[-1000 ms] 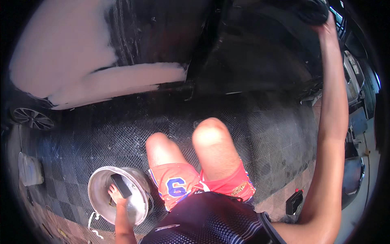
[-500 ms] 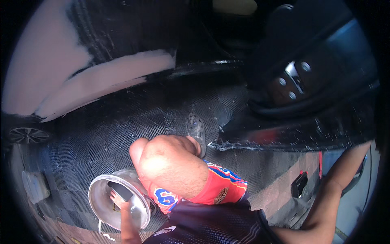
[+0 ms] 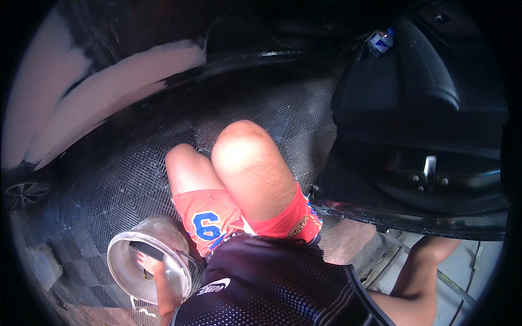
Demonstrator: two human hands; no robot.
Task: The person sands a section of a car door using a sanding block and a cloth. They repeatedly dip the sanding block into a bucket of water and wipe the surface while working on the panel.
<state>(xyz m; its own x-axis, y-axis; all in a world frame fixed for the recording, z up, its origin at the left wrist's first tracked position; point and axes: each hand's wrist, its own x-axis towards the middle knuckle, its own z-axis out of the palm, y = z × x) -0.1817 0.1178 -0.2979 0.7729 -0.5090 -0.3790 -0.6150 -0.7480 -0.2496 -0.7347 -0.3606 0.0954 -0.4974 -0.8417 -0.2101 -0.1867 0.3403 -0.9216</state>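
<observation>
Down at the lower left, my left hand (image 3: 149, 263) is inside a whitish, smeared bucket (image 3: 120, 237), gripping a dark rectangular block (image 3: 147, 250). The bucket lies tilted, with its mouth facing me, against my left side. My right arm reaches out to the right, where my right hand (image 3: 439, 248) is at the outer lower edge of a black car door (image 3: 399, 217). That hand's fingers are hidden behind the door.
A dark car body with pinkish filler patches (image 3: 117, 89) stretches along the upper left, above a wheel (image 3: 26, 194). A plastic bottle (image 3: 380, 42) sits in the door pocket. Ribbed dark tiles (image 3: 98, 212) cover the floor. A pale box-like object (image 3: 44, 265) stands left of the bucket.
The door has swung toward me, showing its inner panel and the bottle. My right hand has moved with its edge. My knees have shifted, while my left hand stays in the bucket with the block.
</observation>
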